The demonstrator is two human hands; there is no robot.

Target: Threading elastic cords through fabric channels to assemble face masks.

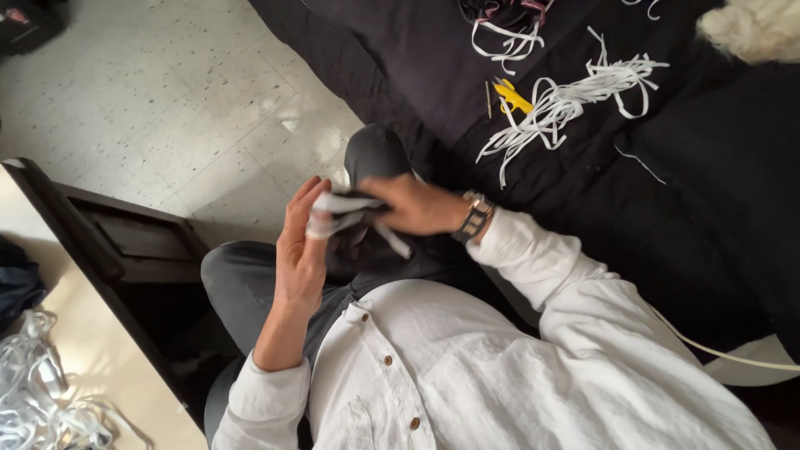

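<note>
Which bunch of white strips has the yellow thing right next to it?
The big tangle of white strips in the middle of the black cloth. The small yellow snips lie at its left edge; the other bunches have nothing yellow nearby.

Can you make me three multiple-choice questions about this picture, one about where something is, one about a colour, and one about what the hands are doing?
1. Where does the small yellow tool lie?
A. on the dark cloth, beside the loose white strips
B. on the tiled floor
C. in the person's lap

2. What colour is the person's shirt?
A. black
B. white
C. red

3. What are the hands doing?
A. resting flat on the knees
B. both hold one white strip between them
C. both hang free with nothing in them

Answers:
1 A, the tool sits on the dark cloth right by the strip pile.
2 B, sleeves and buttoned front are white.
3 B, the left hand and right hand meet on the strip.
</note>
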